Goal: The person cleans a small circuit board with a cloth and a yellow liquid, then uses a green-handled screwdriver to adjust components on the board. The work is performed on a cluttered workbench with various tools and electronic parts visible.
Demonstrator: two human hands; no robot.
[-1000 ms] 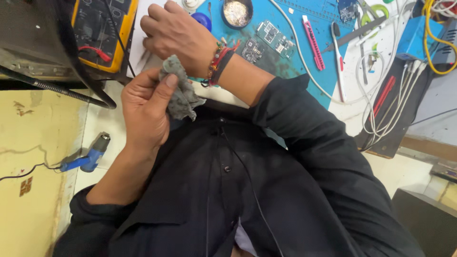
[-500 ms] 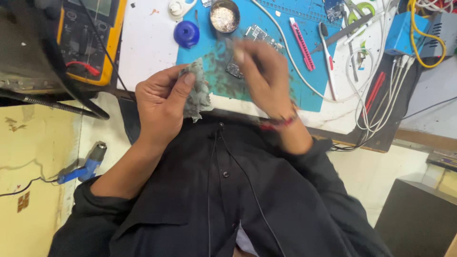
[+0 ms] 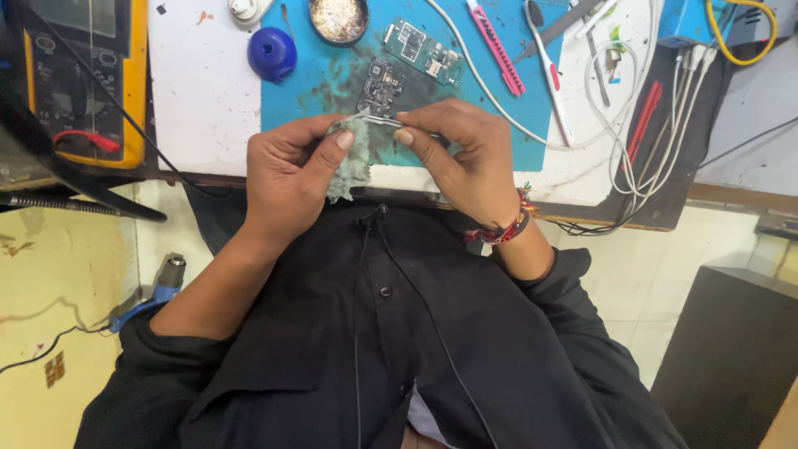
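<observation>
While the grey-green cloth point(image 3: 349, 162) sits bunched at the near edge of the bench, I see my left hand point(image 3: 287, 179) pinching it, thumb and fingers closed around the wad. My right hand point(image 3: 461, 158) grips slim metal tweezers point(image 3: 384, 121), fingers closed on them, the tips meeting the cloth; whether they carry anything I cannot tell. Just beyond lies the blue work mat point(image 3: 499, 125) with two small circuit boards point(image 3: 381, 85), a pink-handled tool point(image 3: 496, 46) and a round tin point(image 3: 337, 18). A blue cap point(image 3: 272, 52) rests on the white bench, the yellow multimeter point(image 3: 83, 83) far left, white cables point(image 3: 632, 108) right.
</observation>
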